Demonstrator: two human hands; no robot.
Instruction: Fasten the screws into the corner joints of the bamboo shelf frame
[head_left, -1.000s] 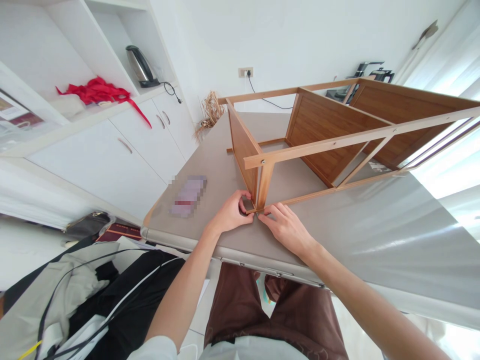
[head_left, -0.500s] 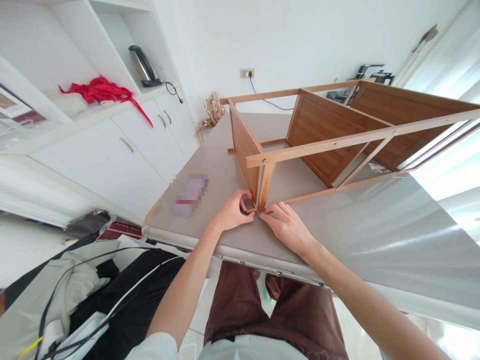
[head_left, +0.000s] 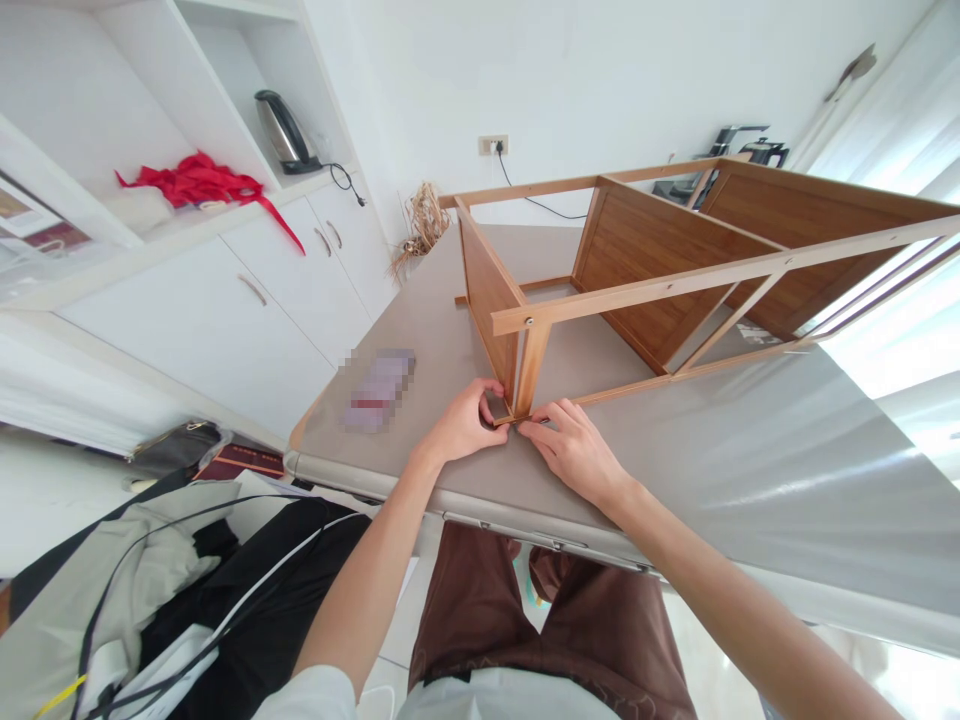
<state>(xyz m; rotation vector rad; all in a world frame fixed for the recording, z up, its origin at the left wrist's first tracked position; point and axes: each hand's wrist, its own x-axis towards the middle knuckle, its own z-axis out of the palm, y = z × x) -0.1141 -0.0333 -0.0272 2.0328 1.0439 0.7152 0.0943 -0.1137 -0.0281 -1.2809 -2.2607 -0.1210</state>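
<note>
A wooden shelf unit (head_left: 649,292) lies on its side on the grey table (head_left: 750,440), its panels standing upright between the long rails. My left hand (head_left: 466,424) is curled around the near lower corner of the end panel (head_left: 491,300), thumb and fingers gripping the wood. Just right of that corner, my right hand (head_left: 581,455) is closed in a pinch against the lower rail. Something small and dark shows between its fingers, too hidden to name. A bolt head (head_left: 529,321) is visible at the upper joint of the same end.
A blurred purple packet (head_left: 379,390) lies left of my hands. Dried stalks (head_left: 424,222) stand behind the table. An electric kettle (head_left: 286,132) and red ribbon (head_left: 196,182) sit on white shelving at left. Clothes and cables (head_left: 187,590) are piled at lower left.
My right fingers have shifted slightly at the corner, and a small dark piece now shows between them. The left hand and the shelf unit stay where they were.
</note>
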